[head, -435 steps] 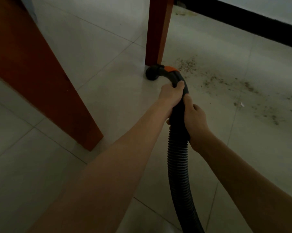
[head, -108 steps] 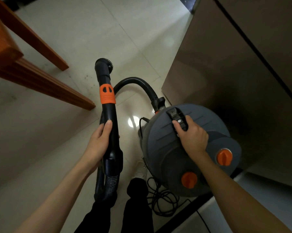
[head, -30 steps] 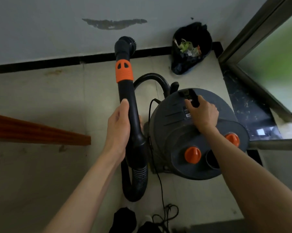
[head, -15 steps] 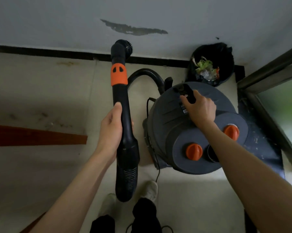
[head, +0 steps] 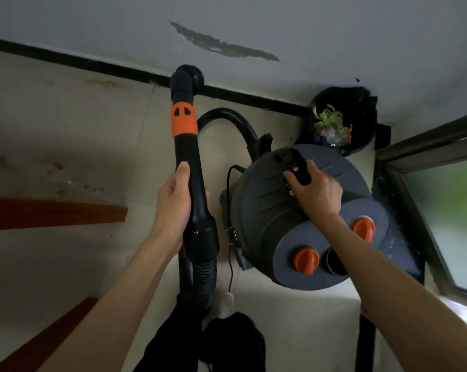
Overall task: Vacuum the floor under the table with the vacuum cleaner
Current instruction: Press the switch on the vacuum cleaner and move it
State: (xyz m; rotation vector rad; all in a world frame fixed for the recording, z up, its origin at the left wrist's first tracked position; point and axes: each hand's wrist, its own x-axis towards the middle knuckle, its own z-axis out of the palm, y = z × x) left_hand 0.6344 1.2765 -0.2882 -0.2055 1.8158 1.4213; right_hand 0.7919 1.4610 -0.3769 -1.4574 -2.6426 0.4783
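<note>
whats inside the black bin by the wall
The black bin holds green leafy scraps, clear crumpled plastic and an orange bit, all lying on a black liner. Anything beneath that top layer is covered.

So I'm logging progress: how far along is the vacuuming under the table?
Looks near its end: the vacuum body stands by the wall beside a bin. In hand: the left hand grips the wand, raised off the floor; the right hand holds the handle. Left: setting the wand down, probably.
</note>
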